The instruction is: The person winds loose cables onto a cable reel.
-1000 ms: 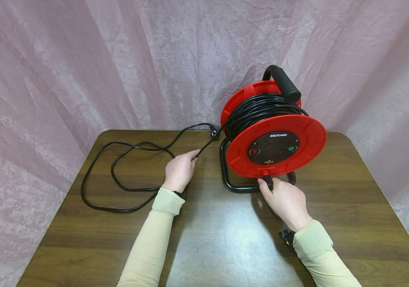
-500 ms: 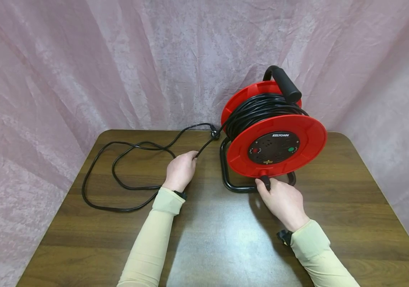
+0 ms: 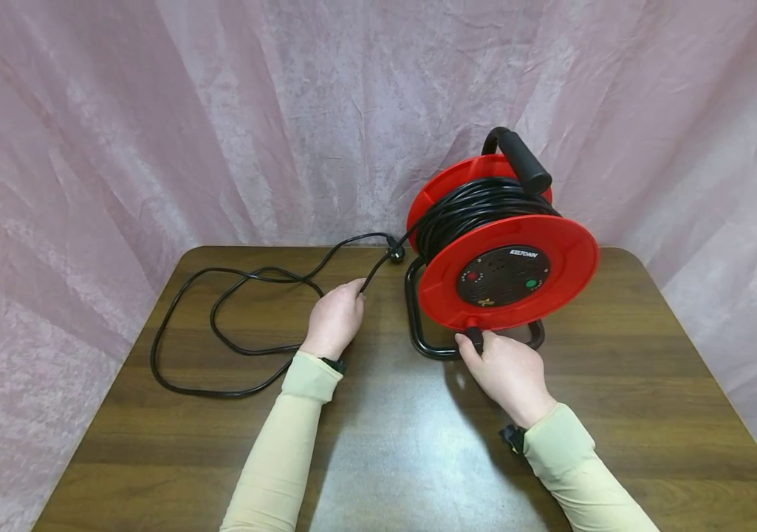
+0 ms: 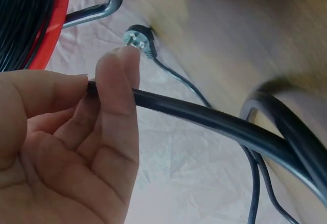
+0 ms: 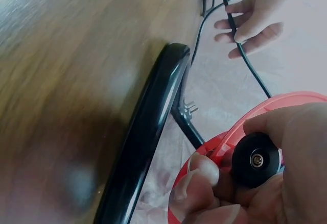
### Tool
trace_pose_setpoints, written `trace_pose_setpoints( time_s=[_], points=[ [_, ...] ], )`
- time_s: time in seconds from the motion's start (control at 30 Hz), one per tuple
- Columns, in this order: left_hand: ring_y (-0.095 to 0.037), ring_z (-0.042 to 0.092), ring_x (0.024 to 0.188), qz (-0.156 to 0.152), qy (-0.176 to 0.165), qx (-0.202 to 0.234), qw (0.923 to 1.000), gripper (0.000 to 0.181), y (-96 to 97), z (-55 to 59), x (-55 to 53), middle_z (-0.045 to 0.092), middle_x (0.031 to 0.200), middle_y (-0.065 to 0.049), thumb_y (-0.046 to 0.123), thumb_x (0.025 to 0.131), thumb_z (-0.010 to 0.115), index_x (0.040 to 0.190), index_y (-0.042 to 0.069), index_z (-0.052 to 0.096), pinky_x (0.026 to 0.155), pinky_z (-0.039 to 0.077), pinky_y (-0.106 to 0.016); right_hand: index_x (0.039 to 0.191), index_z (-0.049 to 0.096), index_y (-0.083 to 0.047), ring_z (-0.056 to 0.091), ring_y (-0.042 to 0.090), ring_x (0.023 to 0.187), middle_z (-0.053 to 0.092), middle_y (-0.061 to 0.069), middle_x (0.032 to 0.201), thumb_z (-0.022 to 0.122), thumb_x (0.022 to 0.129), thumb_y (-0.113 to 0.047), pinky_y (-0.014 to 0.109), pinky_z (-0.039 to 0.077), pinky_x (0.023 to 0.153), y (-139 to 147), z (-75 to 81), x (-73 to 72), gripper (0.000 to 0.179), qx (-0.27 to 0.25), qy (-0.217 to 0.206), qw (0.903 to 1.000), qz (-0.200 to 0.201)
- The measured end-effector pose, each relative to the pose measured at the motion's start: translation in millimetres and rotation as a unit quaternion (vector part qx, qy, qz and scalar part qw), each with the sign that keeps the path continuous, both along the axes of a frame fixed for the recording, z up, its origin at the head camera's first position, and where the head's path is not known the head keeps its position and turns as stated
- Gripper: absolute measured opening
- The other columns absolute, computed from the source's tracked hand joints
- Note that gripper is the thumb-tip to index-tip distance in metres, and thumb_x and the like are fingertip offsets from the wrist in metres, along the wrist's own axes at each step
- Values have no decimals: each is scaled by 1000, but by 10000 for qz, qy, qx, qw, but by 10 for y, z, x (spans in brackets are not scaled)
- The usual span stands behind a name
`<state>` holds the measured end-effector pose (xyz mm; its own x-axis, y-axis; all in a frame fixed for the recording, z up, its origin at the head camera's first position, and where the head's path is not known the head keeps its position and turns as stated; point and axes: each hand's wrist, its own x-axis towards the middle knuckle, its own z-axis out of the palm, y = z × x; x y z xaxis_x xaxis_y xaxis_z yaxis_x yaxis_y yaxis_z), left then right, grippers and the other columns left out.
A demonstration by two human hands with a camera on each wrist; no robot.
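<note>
A red cable reel [image 3: 574,258] wound with black cable stands on its black tubular frame [image 3: 416,325]. My right hand [image 3: 511,373] grips the black crank knob [image 5: 255,160] at the bottom of the reel's front disc, fingers and thumb round it. Left of the reel, my left hand [image 3: 334,319] pinches the loose black cable [image 4: 204,117] between thumb and fingers. From there the cable slants up to the drum on one side and lies in loops on the other. The plug [image 3: 395,253] lies at the table's back edge, pins showing in the left wrist view.
Cable loops [image 3: 159,355] spread over the left part of the wooden table [image 3: 617,458]. A black carrying handle [image 3: 526,164] sticks up above the reel. Behind the table hangs a pink curtain [image 3: 325,111].
My right hand has moved left with the crank knob, and the front disc has turned slightly clockwise. The left hand keeps its hold on the cable at nearly the same spot.
</note>
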<state>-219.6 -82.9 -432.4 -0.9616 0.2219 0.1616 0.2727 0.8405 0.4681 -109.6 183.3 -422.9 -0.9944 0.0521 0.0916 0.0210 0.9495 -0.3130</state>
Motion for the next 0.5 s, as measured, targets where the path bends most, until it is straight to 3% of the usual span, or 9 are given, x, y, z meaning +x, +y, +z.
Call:
trace_pose_setpoints(
  time_s=[0.3,0.5],
  points=[
    [-35,73,92,260,526,46,9983,28,18,7,41,75,111,-13,16,104,61,129,10,70,72,57,-51,65,57,-13,64,37,61,61,7,62,52,102,-50,45,41,45,-65,4,-7,53,70,24,10000,37],
    [-34,71,102,64,416,27,9991,32,23,4,29,73,118,-14,9,103,58,134,7,67,83,56,-49,64,55,-13,63,35,59,59,5,60,52,102,-51,44,40,44,-89,19,-6,53,83,32,9999,60]
  ],
)
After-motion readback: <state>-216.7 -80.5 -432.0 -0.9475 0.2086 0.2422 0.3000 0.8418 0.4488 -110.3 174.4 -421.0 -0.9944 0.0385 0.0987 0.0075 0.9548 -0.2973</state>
